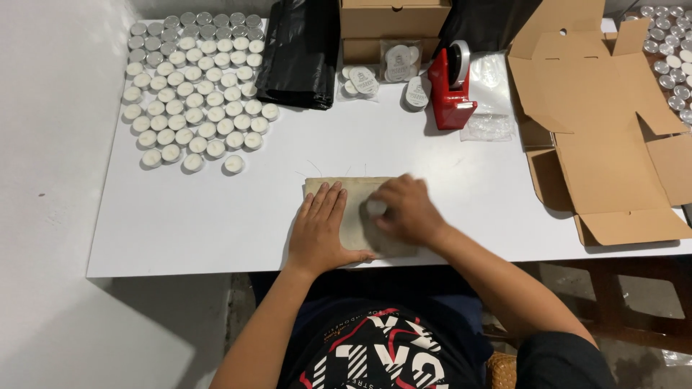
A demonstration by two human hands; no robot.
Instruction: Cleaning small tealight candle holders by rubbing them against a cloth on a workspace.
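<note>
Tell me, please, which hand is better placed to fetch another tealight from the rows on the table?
Probably the left hand: it lies flat on the beige pouch, nearer the tealights, while the right hand grips a small white object.

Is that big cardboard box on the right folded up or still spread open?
Spread open. The cardboard box lies unfolded on the table, its flaps splayed outward and the bare inside facing up; nothing shows inside it.

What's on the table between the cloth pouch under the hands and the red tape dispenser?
Bare white table in the head view: nothing lies between the beige cloth pouch and the red tape dispenser apart from a few thin threads at the pouch's top edge.
</note>
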